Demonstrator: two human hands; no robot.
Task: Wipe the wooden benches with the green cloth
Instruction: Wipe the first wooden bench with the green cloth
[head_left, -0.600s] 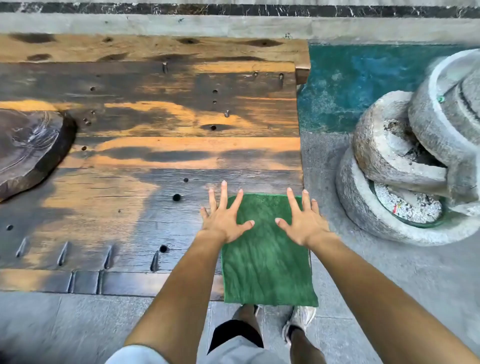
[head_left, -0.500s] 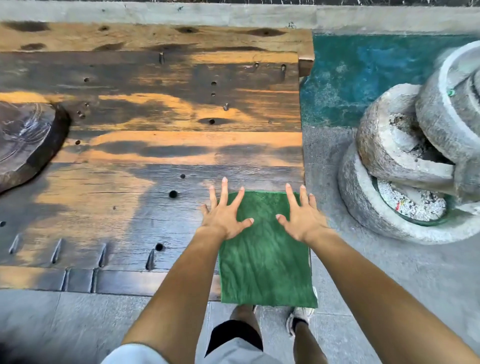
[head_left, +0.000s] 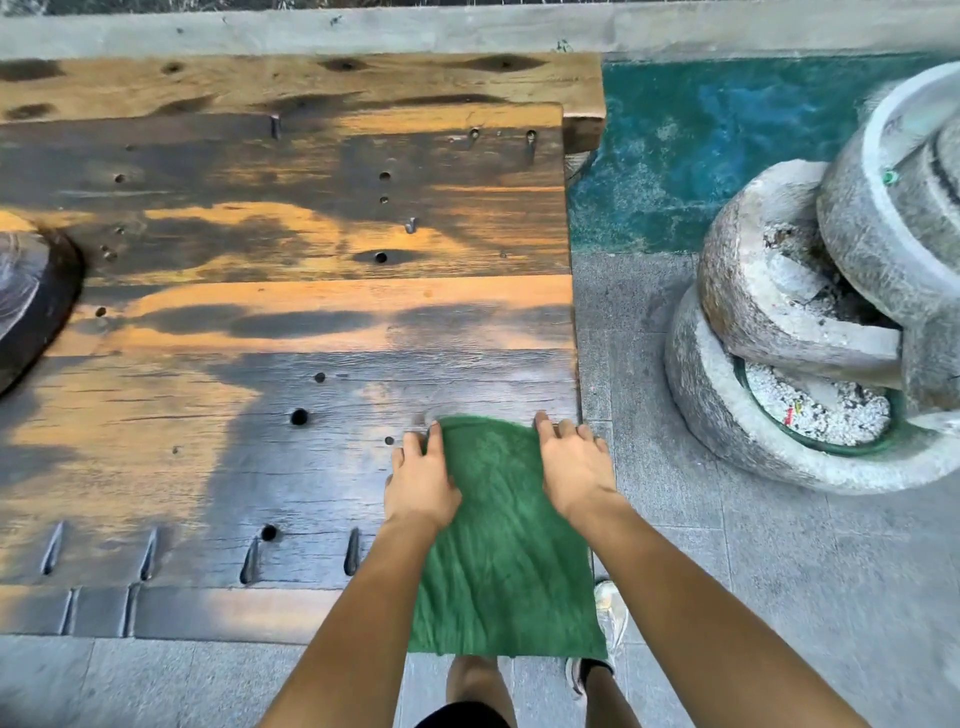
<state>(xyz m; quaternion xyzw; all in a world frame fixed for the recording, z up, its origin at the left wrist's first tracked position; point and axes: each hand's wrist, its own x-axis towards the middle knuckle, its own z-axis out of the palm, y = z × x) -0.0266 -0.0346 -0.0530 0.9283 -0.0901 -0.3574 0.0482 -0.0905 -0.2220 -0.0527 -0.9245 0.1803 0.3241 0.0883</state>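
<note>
The green cloth lies spread on the near right corner of the wooden bench, its lower edge hanging over the bench's front. My left hand grips the cloth's far left corner with curled fingers. My right hand grips the far right corner the same way, close to the bench's right edge. The bench top is dark, weathered wood with orange patches, holes and notches.
A dark round wooden slab rests on the bench at the far left. Stacked stone millstones stand on the grey floor to the right. A teal floor patch lies behind them. My legs and shoe are below the bench front.
Both hands went from flat with fingers spread on the cloth to curled around its far corners. The cloth's far edge now looks slightly bunched.
</note>
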